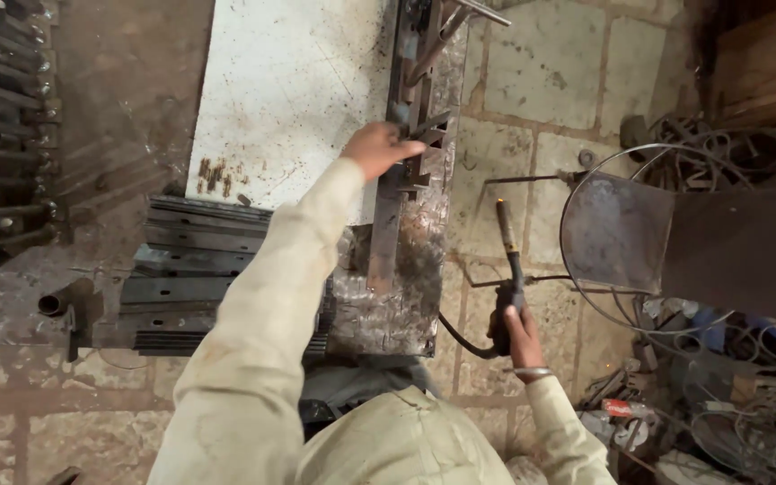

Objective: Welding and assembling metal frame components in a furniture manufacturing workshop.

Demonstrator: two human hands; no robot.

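The left hand reaches far forward, its fingers curled down onto a small steel bracket that sits on a long rusty metal bar lying along the worn tabletop. The right hand is closed tight around the grip of a welding torch, held low beside the tabletop, nozzle pointing away over the stone floor

One camera, worn on the head, looks steeply down over the person's own chest and sleeves, close to the body. It faces the metal worktable ahead, with stone floor on the right and far side.
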